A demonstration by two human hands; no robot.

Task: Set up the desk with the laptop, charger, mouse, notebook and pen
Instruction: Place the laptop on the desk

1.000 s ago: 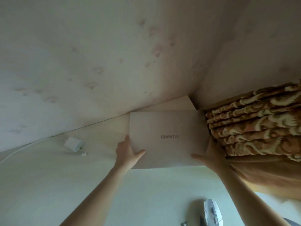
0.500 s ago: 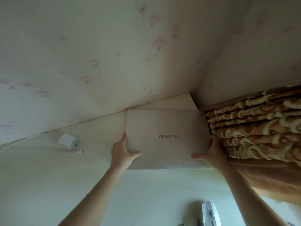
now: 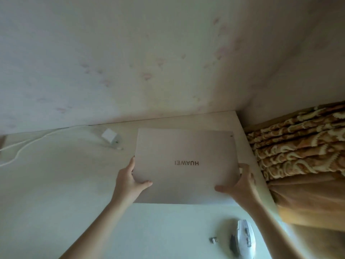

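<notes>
A closed silver laptop [image 3: 186, 146] with an upside-down logo lies over the white desk [image 3: 56, 193] near its far right corner. My left hand [image 3: 128, 180] grips its left edge, thumb on the lid. My right hand [image 3: 240, 184] grips its right edge the same way. A white charger block [image 3: 110, 137] with its white cable [image 3: 28, 144] lies at the back left of the laptop. A white mouse [image 3: 244, 238] lies near the desk's front right, under my right forearm. No notebook or pen is in view.
A small USB dongle [image 3: 213, 240] lies just left of the mouse. A pale wall [image 3: 130, 62] rises behind the desk. A brown patterned curtain [image 3: 302, 146] hangs along the desk's right side.
The laptop has come nearer and lower in view, held by both hands. The view has tilted down, so more of the cable and the mouse shows.
</notes>
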